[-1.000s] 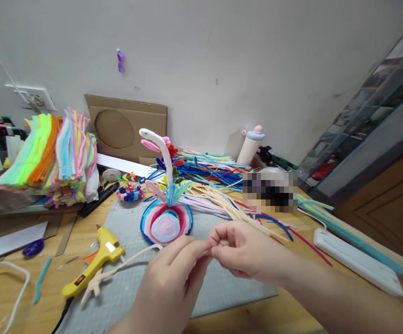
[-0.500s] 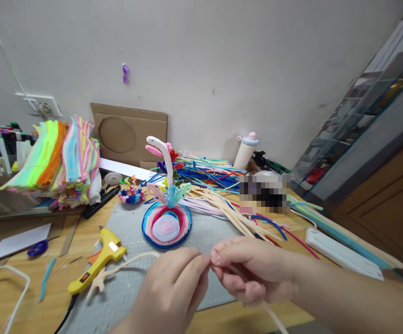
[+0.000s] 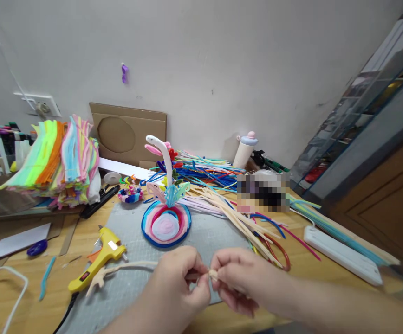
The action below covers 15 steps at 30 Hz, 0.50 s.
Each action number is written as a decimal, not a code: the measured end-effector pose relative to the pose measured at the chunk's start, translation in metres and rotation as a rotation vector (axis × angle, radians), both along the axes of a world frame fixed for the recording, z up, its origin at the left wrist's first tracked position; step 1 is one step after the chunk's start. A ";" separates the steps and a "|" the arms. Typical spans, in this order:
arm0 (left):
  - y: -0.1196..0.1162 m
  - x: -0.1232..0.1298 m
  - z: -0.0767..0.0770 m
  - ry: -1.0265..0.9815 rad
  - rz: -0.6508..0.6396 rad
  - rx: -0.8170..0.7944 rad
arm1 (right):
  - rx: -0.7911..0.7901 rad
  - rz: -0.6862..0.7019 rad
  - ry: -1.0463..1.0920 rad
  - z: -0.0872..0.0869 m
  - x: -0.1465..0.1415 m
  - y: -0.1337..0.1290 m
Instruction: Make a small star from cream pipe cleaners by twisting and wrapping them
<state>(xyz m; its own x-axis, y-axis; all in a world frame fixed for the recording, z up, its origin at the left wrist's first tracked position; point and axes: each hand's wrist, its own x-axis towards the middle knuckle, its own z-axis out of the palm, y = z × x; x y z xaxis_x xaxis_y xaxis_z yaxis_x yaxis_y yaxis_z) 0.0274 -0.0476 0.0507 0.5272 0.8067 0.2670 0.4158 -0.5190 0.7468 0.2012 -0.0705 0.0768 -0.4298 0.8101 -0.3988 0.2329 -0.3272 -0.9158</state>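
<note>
The thumb and forefinger of the left hand [image 3: 173, 290] are closing around a thin beige fuzzy stick [image 3: 213, 274], and the fingertips of the right hand [image 3: 246, 280] are pinching the same piece just beside them, so the stick is sitting in the narrow space between the two hands. The other fingers of the right hand are curling below. From behind the left hand, a beige strand [image 3: 135, 265] is running to the left and ending in a branched tip [image 3: 97, 280]; whether it is joining the held piece, I cannot tell. This tip is lying just beside a yellow glue gun [image 3: 109, 249], which is resting across the left side of the grey mat [image 3: 128, 232]. Beyond the hands, a round striped disc [image 3: 165, 227] is lying on the mat, and a white curved stem [image 3: 167, 164] is rising behind it. To the right, loose beige sticks [image 3: 236, 217] are spreading over the wooden table [image 3: 60, 283], and a white power strip [image 3: 342, 256] is lying farther out. At the wall, a bottle [image 3: 243, 154] is standing and a cardboard sheet [image 3: 149, 132] is leaning.
</note>
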 end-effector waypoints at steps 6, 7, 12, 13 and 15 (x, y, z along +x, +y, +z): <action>-0.003 -0.003 -0.006 -0.003 -0.003 0.452 | -0.577 -0.167 0.475 0.000 -0.002 -0.002; -0.003 -0.003 -0.006 0.003 -0.003 0.497 | -0.587 -0.162 0.495 0.000 -0.001 -0.002; -0.004 -0.003 -0.005 0.037 -0.007 0.593 | -0.652 -0.130 0.586 -0.006 0.002 0.000; -0.005 -0.004 -0.005 0.040 -0.017 0.600 | -0.700 -0.111 0.589 -0.008 0.002 0.001; -0.005 -0.005 -0.005 0.052 -0.049 0.619 | -0.771 -0.057 0.564 -0.010 0.001 0.000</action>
